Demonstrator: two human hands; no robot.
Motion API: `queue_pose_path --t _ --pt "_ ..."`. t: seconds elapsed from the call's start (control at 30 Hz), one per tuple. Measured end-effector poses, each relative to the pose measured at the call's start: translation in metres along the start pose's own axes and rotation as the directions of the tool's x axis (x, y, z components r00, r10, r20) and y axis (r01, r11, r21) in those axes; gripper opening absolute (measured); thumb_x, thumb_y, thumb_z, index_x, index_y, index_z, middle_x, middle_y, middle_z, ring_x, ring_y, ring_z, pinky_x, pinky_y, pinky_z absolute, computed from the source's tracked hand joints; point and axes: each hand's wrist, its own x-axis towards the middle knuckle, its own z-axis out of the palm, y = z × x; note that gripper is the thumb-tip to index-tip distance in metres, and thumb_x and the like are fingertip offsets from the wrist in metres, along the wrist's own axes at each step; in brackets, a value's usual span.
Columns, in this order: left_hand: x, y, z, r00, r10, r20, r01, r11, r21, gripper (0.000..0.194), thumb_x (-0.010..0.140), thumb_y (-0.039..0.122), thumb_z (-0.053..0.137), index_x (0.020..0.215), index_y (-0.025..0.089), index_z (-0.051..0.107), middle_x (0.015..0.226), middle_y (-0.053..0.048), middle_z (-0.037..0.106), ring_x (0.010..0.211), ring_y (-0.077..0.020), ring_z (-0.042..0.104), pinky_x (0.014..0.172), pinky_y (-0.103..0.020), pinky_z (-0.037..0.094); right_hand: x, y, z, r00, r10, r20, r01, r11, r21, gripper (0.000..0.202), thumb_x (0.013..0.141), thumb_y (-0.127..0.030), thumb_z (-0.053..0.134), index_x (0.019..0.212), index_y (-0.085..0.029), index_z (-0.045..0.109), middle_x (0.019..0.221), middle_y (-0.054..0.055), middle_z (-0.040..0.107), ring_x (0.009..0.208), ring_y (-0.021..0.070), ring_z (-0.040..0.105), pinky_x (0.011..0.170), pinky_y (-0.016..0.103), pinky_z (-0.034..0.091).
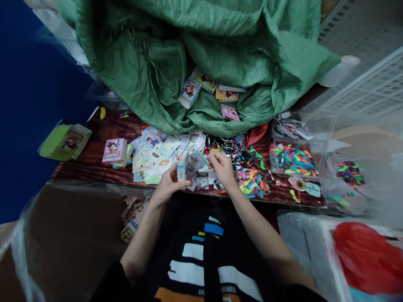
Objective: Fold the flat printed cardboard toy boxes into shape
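My left hand (169, 183) grips a small light-blue cardboard box (181, 170), held upright over the table's front edge. Beside the box's open side, my right hand (223, 167) pinches a thin teal printed card (198, 161) by its edge. Whether the card's far end is inside the box cannot be made out. Under and left of the hands lies a spread of loose printed cards (160, 153). Right of my right hand are a heap of dark cords (228, 144) and a pile of bright coloured small balloons (252, 183).
A green woven sack (220, 54) with several small boxes (190, 90) in its mouth overhangs the back. Left stand a pink box (113, 150) and a green box (65, 141). Right is a clear bin (294, 161) of colourful pieces. Below left, a carton (82, 226) stands near more boxes (134, 218).
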Motion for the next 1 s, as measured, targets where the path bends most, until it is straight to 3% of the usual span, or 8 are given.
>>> queue_pose_path --t 0.17,0.27,0.37,0.5,0.63,0.73,0.83,1.0 --pt "0.004 0.000 -0.017 0.977 0.064 -0.201 -0.057 0.998 0.040 0.061 0.052 0.042 0.089 0.103 0.016 0.069 0.102 -0.007 0.073 0.096 -0.0264 0.069 0.088 -0.038 0.055 -0.044 0.014 0.006 0.946 -0.122 0.300 0.280 0.774 -0.568 0.023 0.087 -0.009 0.053 0.103 -0.020 0.064 0.106 0.011 0.062 0.100 0.0263 0.056 0.080 0.038 0.050" --pt "0.004 0.000 -0.015 0.985 0.044 -0.170 -0.033 0.997 0.063 0.063 0.051 0.044 0.088 0.104 0.016 0.069 0.102 -0.008 0.074 0.095 -0.0274 0.069 0.088 -0.040 0.055 -0.053 0.018 0.011 0.922 -0.096 0.375 0.349 0.623 -0.700 0.030 0.082 -0.003 0.055 0.107 -0.019 0.062 0.108 0.014 0.059 0.103 0.0296 0.053 0.080 0.040 0.051" --pt "0.002 0.003 -0.008 0.993 0.030 -0.110 -0.022 0.997 0.079 0.064 0.053 0.045 0.088 0.107 0.017 0.069 0.103 -0.008 0.075 0.096 -0.0279 0.070 0.089 -0.041 0.056 -0.046 0.018 0.009 0.922 -0.084 0.377 0.347 0.607 -0.715 0.021 0.082 -0.002 0.055 0.093 -0.020 0.060 0.101 0.012 0.060 0.098 0.0286 0.053 0.079 0.039 0.049" --pt "-0.003 0.006 -0.004 0.998 0.015 -0.057 -0.010 0.997 0.083 0.071 0.053 0.044 0.088 0.115 0.017 0.066 0.109 -0.010 0.075 0.099 -0.0287 0.070 0.089 -0.041 0.056 -0.031 0.008 -0.015 0.973 -0.093 0.210 0.199 0.794 -0.575 0.016 0.088 -0.010 0.054 0.078 -0.022 0.056 0.085 0.005 0.060 0.080 0.0206 0.055 0.069 0.032 0.044" --pt "-0.007 0.002 -0.002 1.000 -0.018 0.019 0.017 0.999 0.050 0.072 0.051 0.043 0.089 0.114 0.016 0.066 0.107 -0.009 0.074 0.095 -0.0268 0.070 0.084 -0.038 0.056 -0.016 -0.011 -0.037 0.995 -0.089 -0.048 0.079 0.981 -0.177 0.014 0.085 -0.025 0.062 0.073 -0.022 0.055 0.081 0.001 0.060 0.076 0.0176 0.056 0.069 0.030 0.043" --pt "-0.008 -0.003 0.006 0.993 -0.046 0.111 0.044 0.999 0.014 0.074 0.050 0.048 0.090 0.113 0.016 0.066 0.101 -0.009 0.074 0.088 -0.0261 0.070 0.078 -0.036 0.056 -0.007 -0.018 -0.031 0.996 -0.083 -0.019 0.082 0.996 -0.045 0.013 0.079 -0.026 0.065 0.070 -0.022 0.056 0.089 0.003 0.063 0.086 0.0200 0.058 0.071 0.030 0.043" --pt "-0.009 -0.005 0.014 0.984 -0.043 0.174 0.037 0.999 0.039 0.076 0.054 0.048 0.088 0.119 0.018 0.063 0.106 -0.009 0.072 0.089 -0.0263 0.070 0.078 -0.037 0.056 -0.003 -0.013 -0.023 1.000 -0.001 0.018 0.001 1.000 -0.002 0.015 0.077 -0.023 0.063 0.067 -0.022 0.052 0.070 -0.001 0.056 0.068 0.0160 0.052 0.065 0.029 0.040" --pt "-0.008 -0.002 0.016 0.993 0.114 0.015 -0.107 0.869 0.483 0.074 0.061 0.037 0.086 0.125 0.020 0.054 0.120 -0.009 0.065 0.110 -0.0286 0.062 0.093 -0.041 0.051 -0.005 -0.015 -0.043 0.955 0.061 -0.290 0.002 0.977 0.212 0.024 0.077 -0.028 0.066 0.098 -0.025 0.056 0.069 -0.004 0.054 0.060 0.0136 0.049 0.056 0.026 0.038"
